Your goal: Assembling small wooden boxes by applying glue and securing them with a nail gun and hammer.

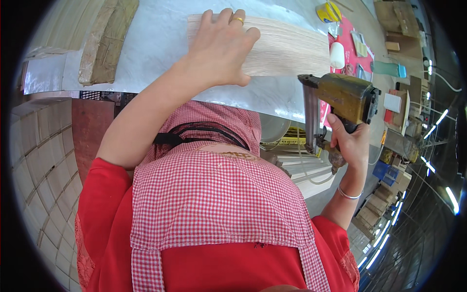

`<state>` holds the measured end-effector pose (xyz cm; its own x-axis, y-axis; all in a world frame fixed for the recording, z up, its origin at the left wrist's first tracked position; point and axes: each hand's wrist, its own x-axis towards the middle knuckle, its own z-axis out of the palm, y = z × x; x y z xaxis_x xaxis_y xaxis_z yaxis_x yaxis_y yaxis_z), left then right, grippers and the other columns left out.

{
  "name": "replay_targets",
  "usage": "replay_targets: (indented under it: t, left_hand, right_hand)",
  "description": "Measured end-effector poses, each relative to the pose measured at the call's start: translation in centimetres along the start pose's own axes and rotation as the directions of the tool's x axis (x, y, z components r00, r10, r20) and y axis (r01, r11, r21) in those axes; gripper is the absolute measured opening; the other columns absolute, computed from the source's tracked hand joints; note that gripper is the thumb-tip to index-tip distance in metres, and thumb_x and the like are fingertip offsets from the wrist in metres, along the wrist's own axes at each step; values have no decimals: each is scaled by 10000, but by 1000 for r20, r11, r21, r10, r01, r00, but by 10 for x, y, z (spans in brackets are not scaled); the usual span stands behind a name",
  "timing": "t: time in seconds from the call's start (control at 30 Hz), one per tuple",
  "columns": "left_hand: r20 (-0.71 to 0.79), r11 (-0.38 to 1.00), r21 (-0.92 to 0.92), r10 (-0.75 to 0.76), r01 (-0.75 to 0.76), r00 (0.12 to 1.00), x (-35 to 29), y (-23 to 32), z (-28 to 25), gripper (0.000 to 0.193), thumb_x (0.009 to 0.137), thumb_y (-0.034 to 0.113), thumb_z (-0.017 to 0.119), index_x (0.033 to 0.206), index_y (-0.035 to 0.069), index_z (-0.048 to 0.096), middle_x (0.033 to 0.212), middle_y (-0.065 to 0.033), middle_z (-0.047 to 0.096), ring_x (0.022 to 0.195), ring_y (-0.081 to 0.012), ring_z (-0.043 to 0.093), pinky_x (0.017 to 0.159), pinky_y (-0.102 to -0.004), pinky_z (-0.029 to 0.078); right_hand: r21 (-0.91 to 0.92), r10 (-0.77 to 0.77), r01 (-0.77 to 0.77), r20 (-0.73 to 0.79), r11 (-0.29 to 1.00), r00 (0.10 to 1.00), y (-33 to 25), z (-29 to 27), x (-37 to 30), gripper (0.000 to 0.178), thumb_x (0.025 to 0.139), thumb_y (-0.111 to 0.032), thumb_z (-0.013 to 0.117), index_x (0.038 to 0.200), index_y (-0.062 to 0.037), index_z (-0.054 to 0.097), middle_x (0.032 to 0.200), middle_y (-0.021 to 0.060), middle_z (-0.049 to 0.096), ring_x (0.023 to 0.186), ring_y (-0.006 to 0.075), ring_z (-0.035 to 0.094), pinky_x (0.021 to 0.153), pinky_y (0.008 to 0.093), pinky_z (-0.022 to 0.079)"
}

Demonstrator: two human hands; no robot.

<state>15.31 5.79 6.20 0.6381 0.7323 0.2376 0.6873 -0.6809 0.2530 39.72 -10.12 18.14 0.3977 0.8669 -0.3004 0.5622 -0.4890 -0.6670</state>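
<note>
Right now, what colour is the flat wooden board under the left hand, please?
The wooden board is pale beige, best seen in the head view.

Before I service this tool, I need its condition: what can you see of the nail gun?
The nail gun has a scuffed yellow-brown body, dark nose and long grey rail, apparently metal. The right hand grips it below the body; a worn fitting hangs beneath. Its nose points left, near the pale board; whether they touch is unclear.

On the table (151, 48), a board (289, 48) lies right of a block (108, 44) and left of a bottle (337, 54).
</note>
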Motion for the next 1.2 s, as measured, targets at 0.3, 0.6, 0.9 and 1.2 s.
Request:
replay_targets:
  t: [0.3,0.6,0.9,1.2]
  left_hand:
    - [74,998,-44,-45,48,996,1,4,0,678,529,363,850,1103,73,634,1339,-248,517,1244,-353,485,1024,-532,362]
    - [88,999,16,-45,44,995,-3,3,-14,848,528,371,870,1265,83,567,1401,-246,469,1308,-370,442,1083,-551,328]
    - [-153,879,-476,-74,-8,985,-75,-76,7,1191,503,379,907,1498,112,310,1510,-225,349,1398,-378,342,1155,-521,274]
    - [-183,772,-635,-174,18,968,-68,-49,56,1312,481,353,938,1546,147,201,1509,-174,334,1400,-357,329,1155,-489,280]
  right_hand:
    - [-2,13,-13,70,1000,997,-10,13,0,281,876,-229,767,957,21,666,652,-2,578,466,64,482,414,238,371]
    - [-72,29,-25,56,997,998,-15,16,-2,255,883,-197,757,961,26,659,656,3,578,467,64,483,407,241,367]
    - [42,-62,63,-33,997,998,-29,23,-14,252,884,-149,746,1038,21,640,716,16,609,471,65,486,421,231,385]
    - [36,-267,265,167,964,949,-42,77,-25,310,850,-190,792,1030,21,652,774,24,640,526,77,531,450,227,413]
